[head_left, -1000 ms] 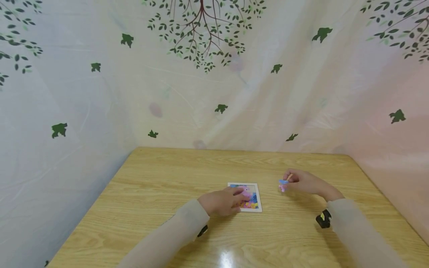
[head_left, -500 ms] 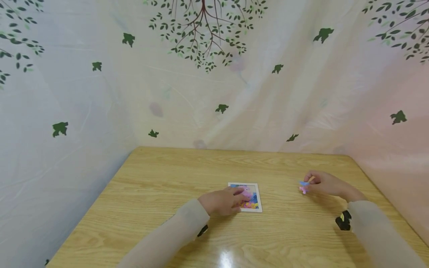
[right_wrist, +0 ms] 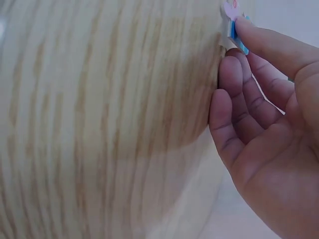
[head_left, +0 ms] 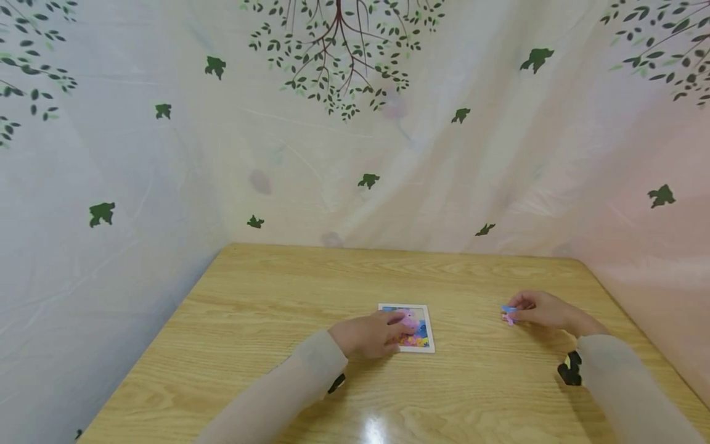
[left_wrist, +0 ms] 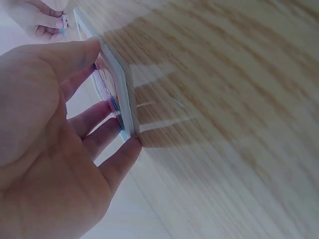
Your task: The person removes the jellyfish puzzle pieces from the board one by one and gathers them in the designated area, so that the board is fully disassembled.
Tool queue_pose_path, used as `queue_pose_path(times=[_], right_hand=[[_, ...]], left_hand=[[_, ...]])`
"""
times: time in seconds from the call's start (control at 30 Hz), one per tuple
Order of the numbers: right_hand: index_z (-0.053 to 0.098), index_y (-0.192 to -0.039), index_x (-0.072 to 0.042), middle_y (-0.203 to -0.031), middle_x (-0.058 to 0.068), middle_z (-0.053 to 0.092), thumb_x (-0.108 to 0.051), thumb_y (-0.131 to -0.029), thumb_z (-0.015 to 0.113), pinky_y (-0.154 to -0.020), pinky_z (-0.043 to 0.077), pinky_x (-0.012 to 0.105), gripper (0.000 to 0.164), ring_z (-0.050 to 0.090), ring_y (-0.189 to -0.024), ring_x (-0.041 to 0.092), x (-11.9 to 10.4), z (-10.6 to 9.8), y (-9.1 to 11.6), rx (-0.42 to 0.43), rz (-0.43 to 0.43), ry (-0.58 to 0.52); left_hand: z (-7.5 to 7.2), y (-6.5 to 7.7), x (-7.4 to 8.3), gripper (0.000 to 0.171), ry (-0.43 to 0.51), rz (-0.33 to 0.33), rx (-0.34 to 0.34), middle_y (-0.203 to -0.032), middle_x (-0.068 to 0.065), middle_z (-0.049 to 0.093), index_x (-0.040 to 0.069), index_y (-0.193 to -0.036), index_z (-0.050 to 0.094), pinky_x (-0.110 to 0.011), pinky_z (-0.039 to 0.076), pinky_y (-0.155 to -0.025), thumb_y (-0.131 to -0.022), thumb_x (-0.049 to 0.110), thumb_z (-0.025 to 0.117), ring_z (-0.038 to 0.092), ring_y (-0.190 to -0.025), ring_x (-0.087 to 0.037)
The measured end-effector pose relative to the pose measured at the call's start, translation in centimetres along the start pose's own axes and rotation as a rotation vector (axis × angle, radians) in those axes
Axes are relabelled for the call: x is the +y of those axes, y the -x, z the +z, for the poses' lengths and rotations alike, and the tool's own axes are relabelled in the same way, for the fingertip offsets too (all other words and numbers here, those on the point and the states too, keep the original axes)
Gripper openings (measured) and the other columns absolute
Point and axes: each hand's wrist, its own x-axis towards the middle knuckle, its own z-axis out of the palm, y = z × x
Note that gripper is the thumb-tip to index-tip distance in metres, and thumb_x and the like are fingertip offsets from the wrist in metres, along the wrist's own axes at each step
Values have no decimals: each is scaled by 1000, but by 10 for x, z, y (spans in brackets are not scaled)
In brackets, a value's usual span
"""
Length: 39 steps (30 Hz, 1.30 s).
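A small jigsaw puzzle in a white frame (head_left: 430, 333) lies flat near the middle of the table. Its picture has a pink figure with blue and yellow parts. My left hand (head_left: 366, 336) rests on it from the left, fingers spread and covering part of the picture. In the left wrist view the fingertips touch the picture and the frame's edge (left_wrist: 130, 117). Off to the right, my right hand (head_left: 546, 310) pinches a small pink and blue puzzle piece (head_left: 508, 315) between thumb and fingers. The right wrist view shows this puzzle piece (right_wrist: 232, 25) with several fingertips against the tabletop.
The wood-grain table (head_left: 266, 296) reaches back to a pale hanging cloth (head_left: 310, 154) printed with leaves and branches. Cloth also closes in the left and right sides. A dark wrist camera (head_left: 570, 368) sits at my right cuff.
My right hand has moved to the right with the puzzle piece, away from the frame, then slightly lower in the view. The left hand has stayed on the puzzle.
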Motion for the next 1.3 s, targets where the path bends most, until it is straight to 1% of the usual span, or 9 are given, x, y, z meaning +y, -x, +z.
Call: queue_pose_path(times=[0.07,0.17,0.37,0.53,0.63,0.83,1.0,1.17,1.3], right_hand=[[65,-116,7,-107,11,72,-15,-102,66,-79,51,26,25,61,-94,15,0,1,-1,15,37,11],[65,-117,8,-108,11,71,-15,-102,67,-78,51,28,28,59,-95,19,1,1,-2,26,63,29],[62,-121,11,-108,11,69,-15,-101,67,-76,50,26,34,58,-96,19,-1,3,-1,28,95,32],[61,-121,12,-106,12,68,-13,-102,65,-74,49,26,32,56,-93,20,-5,4,1,41,88,36],[60,-122,10,-106,11,67,-17,-103,66,-74,50,27,34,56,-92,19,-4,5,1,51,96,22],[60,-124,8,-105,10,64,-25,-103,66,-78,52,28,40,58,-95,20,-4,5,2,59,110,20],[59,-125,9,-104,10,63,-24,-104,65,-78,54,28,39,58,-93,19,-2,4,2,54,107,12],[59,-127,7,-109,10,63,-25,-105,63,-79,52,32,38,57,-98,21,-3,3,0,59,74,56],[61,-126,4,-110,7,62,-26,-105,62,-79,50,33,36,56,-100,21,-9,5,-4,65,48,102]], left_hand=[[0,0,0,54,2,0,1,-172,6,21,38,-161,37,-39,39,-119,-109,39,52,28,-155,-24],[0,0,-1,54,2,2,5,-172,6,22,38,-161,37,-39,39,-118,-109,39,53,29,-155,-23],[2,0,-2,54,-3,14,19,-171,6,23,39,-160,38,-39,42,-116,-109,39,53,35,-152,-25],[3,0,-2,52,1,22,39,-171,4,26,37,-159,41,-38,41,-117,-108,38,54,34,-152,-23],[3,-1,-2,50,-5,27,49,-170,3,28,34,-157,44,-37,40,-118,-108,36,55,33,-153,-22],[4,0,-3,48,-24,50,72,-169,-1,31,31,-156,46,-37,39,-118,-108,35,55,36,-151,-23],[4,4,-9,51,15,27,81,-168,-2,33,29,-157,45,-38,38,-119,-108,37,55,35,-152,-26],[3,8,-13,53,31,22,80,-167,-3,34,27,-158,45,-40,38,-119,-107,39,56,35,-152,-29],[4,9,-16,55,43,25,87,-166,-6,34,26,-158,45,-41,39,-118,-106,39,58,37,-151,-30]])
